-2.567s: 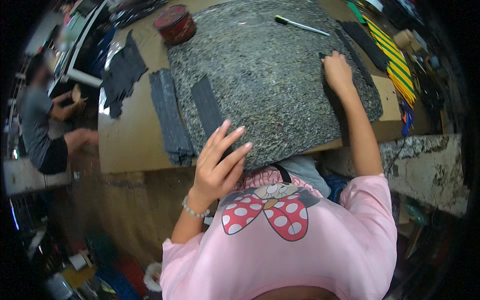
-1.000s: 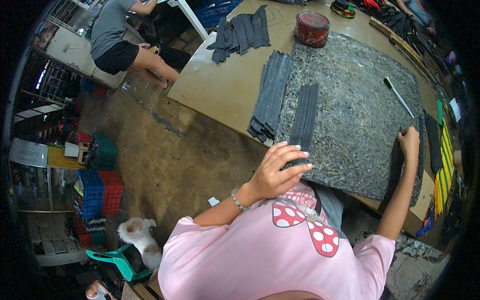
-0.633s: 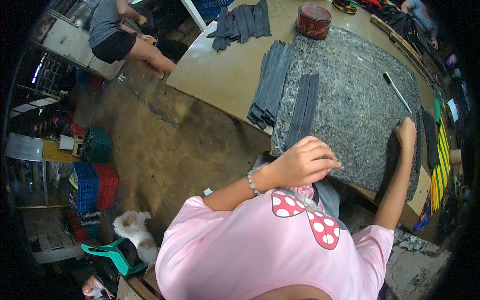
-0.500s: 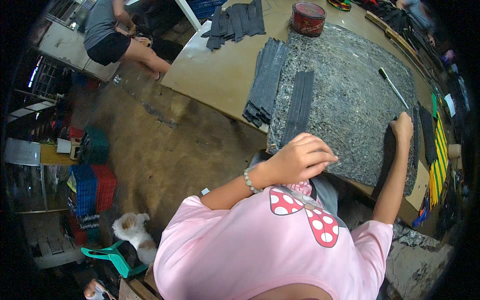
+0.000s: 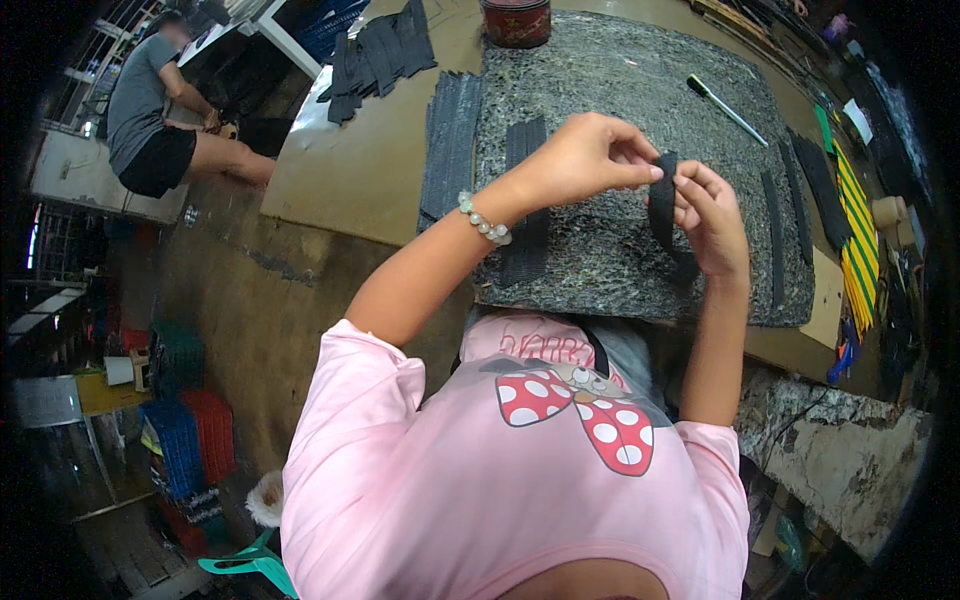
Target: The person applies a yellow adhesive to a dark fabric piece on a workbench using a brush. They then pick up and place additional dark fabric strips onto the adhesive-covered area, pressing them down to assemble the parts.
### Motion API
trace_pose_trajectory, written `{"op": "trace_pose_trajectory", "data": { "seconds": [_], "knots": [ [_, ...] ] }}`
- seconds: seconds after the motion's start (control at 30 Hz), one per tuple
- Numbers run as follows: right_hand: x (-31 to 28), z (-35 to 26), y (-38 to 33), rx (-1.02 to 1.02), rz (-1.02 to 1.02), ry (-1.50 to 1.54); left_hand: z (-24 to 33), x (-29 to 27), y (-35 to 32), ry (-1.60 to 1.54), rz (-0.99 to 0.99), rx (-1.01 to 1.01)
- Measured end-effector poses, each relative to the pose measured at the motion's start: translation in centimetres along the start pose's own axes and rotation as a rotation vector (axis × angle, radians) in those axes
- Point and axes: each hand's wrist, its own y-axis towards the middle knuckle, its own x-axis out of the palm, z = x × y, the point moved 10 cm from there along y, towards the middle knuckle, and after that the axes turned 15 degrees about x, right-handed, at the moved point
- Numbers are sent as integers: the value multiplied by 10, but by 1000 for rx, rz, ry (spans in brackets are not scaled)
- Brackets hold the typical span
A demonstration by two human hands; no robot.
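A short black strip (image 5: 662, 215) hangs bent between my two hands, above the grey speckled mat (image 5: 620, 265). My left hand (image 5: 595, 155), with a beaded bracelet at its wrist, pinches the strip's upper end between thumb and fingers. Close beside it, my right hand (image 5: 712, 215) has its fingers closed on the same strip. Below my left forearm a pair of flat black strips (image 5: 525, 260) lies on the mat, partly covered by the arm. A stack of dark strips (image 5: 450, 135) rests at the mat's left edge. Single black strips (image 5: 775, 240) lie right of my right hand.
A white-handled brush (image 5: 728, 108) lies on the mat's far right. At the far left corner stands a red tin (image 5: 515, 22). More dark strips (image 5: 380, 60) are on the brown table (image 5: 340, 180). Yellow-green striped bands (image 5: 860, 250) hang at right. Another person (image 5: 155, 110) sits far left.
My right hand has come up from the mat's right side, now with a black strip. My left hand has lifted forward to meet it. The whole view has shifted.
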Motion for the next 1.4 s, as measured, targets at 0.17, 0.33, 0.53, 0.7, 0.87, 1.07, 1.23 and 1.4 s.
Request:
{"op": "trace_pose_trajectory", "data": {
  "seconds": [0.17, 0.33, 0.53, 0.7, 0.87, 1.07, 1.23, 1.4],
  "knots": [
    [34, 13, -3, 7, 73, 38, -16, -42, 0, 22, 72, -70],
    [64, 53, -23, 2, 133, 16, -43, -111, 14, 332, 115, -5],
    [69, 84, -17, 31, 224, -193, -107, -125, 9, 522, 0, -137],
    [74, 94, -20, 62, 232, -357, -116, -114, 4, 669, -83, -41],
    [81, 87, -21, 0, 306, -659, -104, -114, 1, 741, -43, 65],
    [90, 77, -21, -67, 265, -733, -109, -117, -5, 596, 15, 0],
    [90, 78, -22, -50, 261, -707, -95, -116, -7, 705, 22, -10],
    [99, 63, -25, -276, 263, -832, -38, -62, -43, 943, -41, 229]
  ]
}}
